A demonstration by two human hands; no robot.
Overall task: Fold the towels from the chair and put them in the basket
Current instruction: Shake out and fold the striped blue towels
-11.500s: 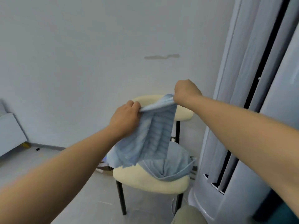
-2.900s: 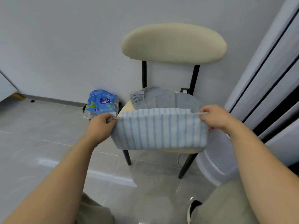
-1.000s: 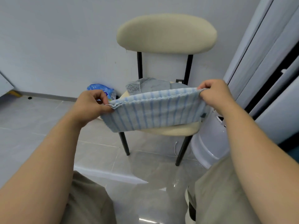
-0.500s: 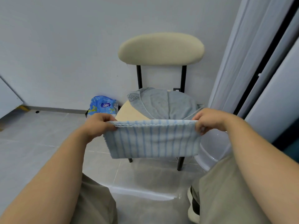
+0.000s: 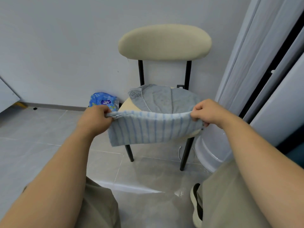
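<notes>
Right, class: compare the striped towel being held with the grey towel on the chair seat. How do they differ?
The striped towel has blue and white stripes; the grey towel is mostly plain. The striped towel hangs stretched between the left hand and right hand; the grey towel lies rumpled on the chair seat, untouched. Both are soft cloth.

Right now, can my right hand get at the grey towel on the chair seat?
Probably not yet. The right hand pinches one end of the striped towel, stretched from the left hand just in front of the chair. The grey towel lies close behind, uncovered, so letting go should free the way.
</notes>
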